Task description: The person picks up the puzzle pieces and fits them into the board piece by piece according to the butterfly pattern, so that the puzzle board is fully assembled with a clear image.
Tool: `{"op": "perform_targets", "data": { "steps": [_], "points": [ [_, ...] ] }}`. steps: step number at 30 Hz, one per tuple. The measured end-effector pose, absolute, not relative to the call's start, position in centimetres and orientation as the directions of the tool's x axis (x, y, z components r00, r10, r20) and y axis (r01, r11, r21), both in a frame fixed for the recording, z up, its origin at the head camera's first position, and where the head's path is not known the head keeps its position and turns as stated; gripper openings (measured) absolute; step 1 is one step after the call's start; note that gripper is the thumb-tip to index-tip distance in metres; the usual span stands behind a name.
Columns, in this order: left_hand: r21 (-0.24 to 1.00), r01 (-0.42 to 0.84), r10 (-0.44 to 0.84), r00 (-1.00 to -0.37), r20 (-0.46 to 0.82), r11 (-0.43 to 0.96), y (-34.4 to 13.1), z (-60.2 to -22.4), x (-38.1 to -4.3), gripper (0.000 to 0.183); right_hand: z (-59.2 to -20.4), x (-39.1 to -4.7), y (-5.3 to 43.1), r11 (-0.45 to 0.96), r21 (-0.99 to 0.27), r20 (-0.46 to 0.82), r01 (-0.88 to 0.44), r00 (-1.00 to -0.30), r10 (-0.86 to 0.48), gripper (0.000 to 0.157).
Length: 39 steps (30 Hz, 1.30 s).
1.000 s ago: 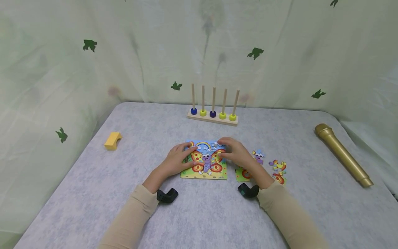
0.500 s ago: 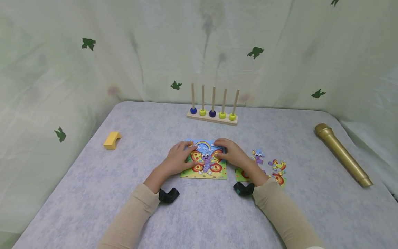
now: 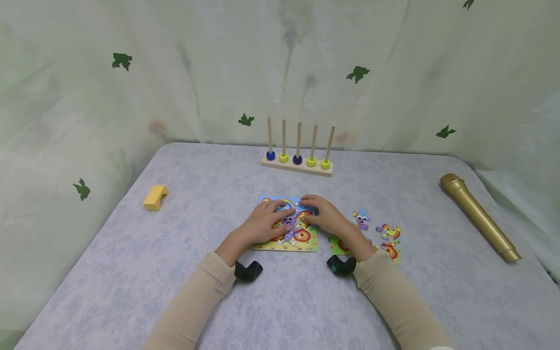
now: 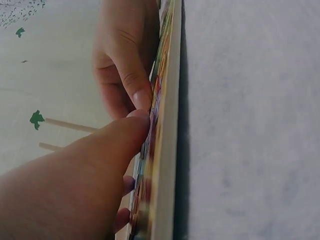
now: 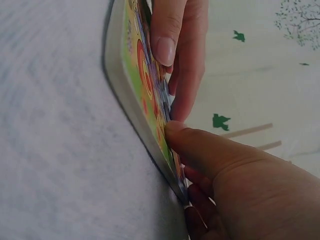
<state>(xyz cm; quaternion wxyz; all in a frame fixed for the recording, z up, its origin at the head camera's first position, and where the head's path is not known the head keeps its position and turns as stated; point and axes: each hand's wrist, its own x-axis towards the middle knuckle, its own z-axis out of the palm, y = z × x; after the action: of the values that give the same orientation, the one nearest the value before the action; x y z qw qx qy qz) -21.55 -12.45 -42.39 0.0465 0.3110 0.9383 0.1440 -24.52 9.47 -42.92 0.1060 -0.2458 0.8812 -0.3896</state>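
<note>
A square butterfly jigsaw puzzle point(image 3: 286, 244) lies flat on the table, its picture showing a purple butterfly with red and yellow wings under a rainbow. My left hand point(image 3: 261, 223) rests over its left and middle part, fingers spread onto the picture. On the upper right part, my right hand point(image 3: 328, 216) touches the picture with thumb and fingertips. In the left wrist view the left thumb point(image 4: 132, 125) lies on the puzzle's face close to the right thumb point(image 4: 141, 97). The right wrist view shows the right hand point(image 5: 245, 175) along the puzzle's edge.
Several loose puzzle pieces point(image 3: 388, 232) lie right of the puzzle, partly under the right forearm. Behind stands a wooden peg rack point(image 3: 297, 166) with blue and yellow beads. A yellow arch block point(image 3: 155, 198) sits at left, a gold toy microphone point(image 3: 479, 216) at right.
My left hand has slid right over the puzzle, covering more of the butterfly's left wing. The right hand first shifted slightly left and then stayed at the upper right part.
</note>
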Motion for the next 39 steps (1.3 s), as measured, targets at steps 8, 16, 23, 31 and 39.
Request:
{"op": "perform_targets", "data": {
  "steps": [8, 16, 23, 31, 39],
  "points": [
    [0.306, 0.557, 0.59, -0.807, -0.02, 0.772, -12.4, -42.1, -21.4, 0.055, -42.9, -24.4, 9.5, 0.569, -0.737, 0.01, -0.365, -0.848, -0.53, 0.045],
    [0.422, 0.406, 0.485, -0.869, -0.097, 0.811, -15.1, -41.1, -20.2, 0.067, -43.0, -24.4, 9.7, 0.584, -0.717, 0.009, -0.38, -0.843, -0.538, 0.047],
    [0.527, 0.344, 0.462, -0.881, -0.106, 0.777, -18.1, -41.5, -19.5, 0.081, -42.9, -24.2, 9.9, 0.547, -0.723, 0.058, -0.421, -0.827, -0.56, 0.047],
    [0.585, 0.385, 0.518, -0.852, -0.07, 0.714, -19.4, -42.4, -19.8, 0.087, -42.4, -24.2, 9.5, 0.582, -0.731, -0.002, -0.356, -0.852, -0.523, 0.047],
    [0.561, 0.407, 0.519, -0.853, -0.048, 0.721, -19.5, -42.6, -19.8, 0.087, -40.1, -23.5, 9.9, 0.579, -0.749, 0.019, -0.323, -0.884, -0.468, 0.049]
  ]
}}
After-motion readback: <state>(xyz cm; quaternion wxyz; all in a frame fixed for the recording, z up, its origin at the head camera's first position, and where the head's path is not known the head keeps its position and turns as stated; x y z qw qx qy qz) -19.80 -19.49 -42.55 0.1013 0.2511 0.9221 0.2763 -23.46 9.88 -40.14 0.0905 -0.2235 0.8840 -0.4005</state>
